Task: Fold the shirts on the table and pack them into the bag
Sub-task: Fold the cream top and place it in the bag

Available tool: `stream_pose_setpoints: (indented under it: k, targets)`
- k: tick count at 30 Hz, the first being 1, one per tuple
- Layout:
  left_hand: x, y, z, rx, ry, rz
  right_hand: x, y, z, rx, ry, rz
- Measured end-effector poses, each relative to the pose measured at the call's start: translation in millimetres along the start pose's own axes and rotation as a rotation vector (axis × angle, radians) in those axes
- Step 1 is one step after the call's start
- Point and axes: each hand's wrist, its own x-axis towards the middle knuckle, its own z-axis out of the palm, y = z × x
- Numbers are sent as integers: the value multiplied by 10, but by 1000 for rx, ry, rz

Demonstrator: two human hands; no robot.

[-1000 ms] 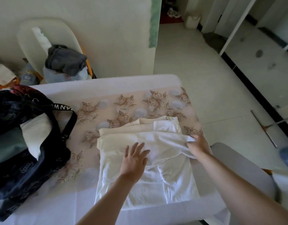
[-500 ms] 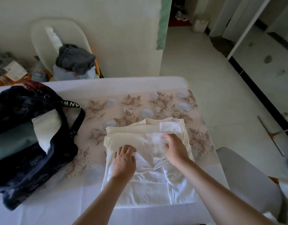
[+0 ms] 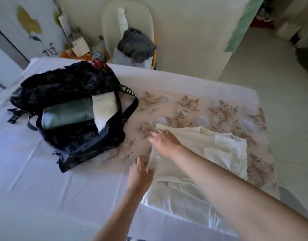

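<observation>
Right of centre on the white-covered tabletop, over a pale runner with brown flower print: one pile of light cotton shirts, two shades told apart. A cream shirt at the pile's upper edge, a partly folded white shirt on top of it, reaching down to the tabletop's near edge.

Two bare hands, both at the pile's left side. Right hand lying on the cream shirt's upper left corner, grip spread, fingers flat on the cloth. Left hand just below it at the white shirt's left edge, touching the bunched cloth. Blurred; pinching or only pressing cannot be told.

Left of centre, well apart from the pile: one dark navy patterned fabric bag, mouth open, two folded pieces inside — one grey-green, one white.

Upper centre, behind the tabletop: one cream chair carrying a crumpled grey garment.
</observation>
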Motion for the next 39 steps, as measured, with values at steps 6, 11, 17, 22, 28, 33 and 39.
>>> stream_pose_setpoints:
  k: [6,11,17,22,28,33,39]
  targets:
    - [-5,-2,-92,-47,-157,-57,241,-86,67,-341,-187,-165]
    - [42,225,-231,-14,-468,-51,-37,174,-44,-458,-159,-71]
    - [71,1012,-347,56,-662,175,-984,785,-155,-189,261,112]
    - [-270,1784,15,30,-907,309,-2048,1215,80,-85,391,401]
    - [-623,1796,678,-80,-862,324,-2987,1230,636,-110,-57,860]
    - [-651,1327,893,245,-371,623,-3065,654,1002,680,222,1233]
    - [-685,1233,966,11,-413,306,-2860,151,1190,717,339,1304]
